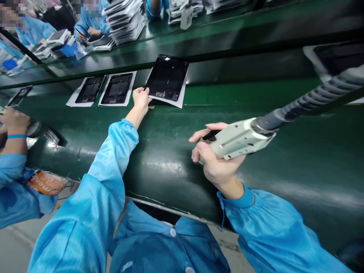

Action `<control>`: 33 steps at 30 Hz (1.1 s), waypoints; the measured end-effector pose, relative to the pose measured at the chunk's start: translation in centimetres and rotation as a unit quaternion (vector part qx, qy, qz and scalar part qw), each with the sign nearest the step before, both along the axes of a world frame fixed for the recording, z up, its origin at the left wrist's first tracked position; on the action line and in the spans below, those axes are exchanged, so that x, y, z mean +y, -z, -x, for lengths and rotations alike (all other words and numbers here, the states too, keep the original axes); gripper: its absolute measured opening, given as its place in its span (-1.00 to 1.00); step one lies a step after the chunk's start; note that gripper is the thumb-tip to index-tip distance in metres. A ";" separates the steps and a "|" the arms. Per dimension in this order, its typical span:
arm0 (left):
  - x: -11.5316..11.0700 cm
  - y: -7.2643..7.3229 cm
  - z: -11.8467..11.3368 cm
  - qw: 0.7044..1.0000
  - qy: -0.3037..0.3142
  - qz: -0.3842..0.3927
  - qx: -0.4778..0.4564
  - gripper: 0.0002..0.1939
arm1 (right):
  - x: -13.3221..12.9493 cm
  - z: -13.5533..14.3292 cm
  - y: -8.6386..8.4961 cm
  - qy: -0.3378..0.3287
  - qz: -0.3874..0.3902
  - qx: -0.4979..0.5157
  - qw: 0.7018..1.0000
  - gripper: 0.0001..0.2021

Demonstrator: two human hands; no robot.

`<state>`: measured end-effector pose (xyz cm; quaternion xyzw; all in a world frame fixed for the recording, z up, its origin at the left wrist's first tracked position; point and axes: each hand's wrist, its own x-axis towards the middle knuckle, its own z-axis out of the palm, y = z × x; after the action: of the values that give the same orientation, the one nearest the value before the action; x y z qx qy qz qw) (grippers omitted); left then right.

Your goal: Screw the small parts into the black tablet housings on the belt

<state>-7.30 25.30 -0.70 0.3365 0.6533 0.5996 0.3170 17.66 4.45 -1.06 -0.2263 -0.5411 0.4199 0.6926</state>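
Head view: black panel is extending beyond left hand, which is pinching its near-left corner; right of panel, right hand is loosely clasping pale tool.

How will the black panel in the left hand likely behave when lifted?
The panel seems stiff: held near one corner by the left hand, it shows no clear bend. Being glossy, it may be slippery. Small parts along its near edge suggest it could be fragile.

Glossy panel, tool — matt plastic, sleeve — satiny cloth
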 end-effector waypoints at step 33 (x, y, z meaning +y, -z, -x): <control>-7.8 -3.7 23.1 0.678 0.240 0.169 0.673 -0.58 | 0.2 -0.2 -0.2 0.029 0.018 -0.006 0.999 -0.64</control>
<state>-30.42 17.46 2.99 0.7351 0.6775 -0.0066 -0.0239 17.91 4.61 -0.90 -0.2569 -0.5306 0.4084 0.6969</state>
